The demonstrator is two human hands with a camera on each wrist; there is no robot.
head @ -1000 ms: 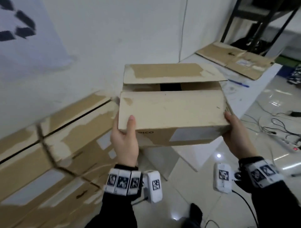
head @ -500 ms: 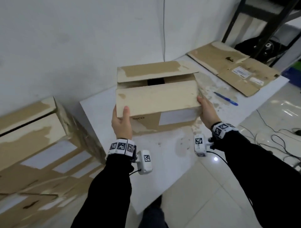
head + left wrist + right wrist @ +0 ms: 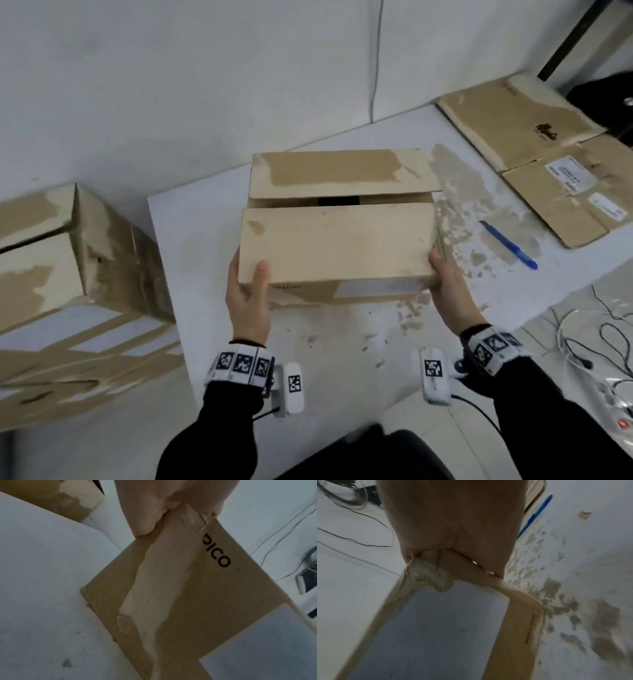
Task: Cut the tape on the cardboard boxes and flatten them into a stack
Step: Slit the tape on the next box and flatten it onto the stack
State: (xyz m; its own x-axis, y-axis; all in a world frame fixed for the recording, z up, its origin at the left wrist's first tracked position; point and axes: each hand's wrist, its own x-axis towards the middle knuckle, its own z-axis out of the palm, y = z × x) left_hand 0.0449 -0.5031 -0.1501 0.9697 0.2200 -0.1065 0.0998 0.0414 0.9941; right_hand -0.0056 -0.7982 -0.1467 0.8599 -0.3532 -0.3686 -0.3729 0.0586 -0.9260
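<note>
Box (image 3: 335, 240) swings over from the floor boxes and comes down toward the table (image 3: 191, 246), near edge almost touching, both hands gripping.

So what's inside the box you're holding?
Only a dark gap shows between the two top flaps of the box. The near flap and far flap cover the rest, so its contents cannot be seen.

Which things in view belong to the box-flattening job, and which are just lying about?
Job:
- held box, left hand and right hand gripping its near corners
- flattened cardboard
- unflattened boxes
- blue cutter or pen, can't tell

Lying about:
- floor cables
- wall cable
</note>
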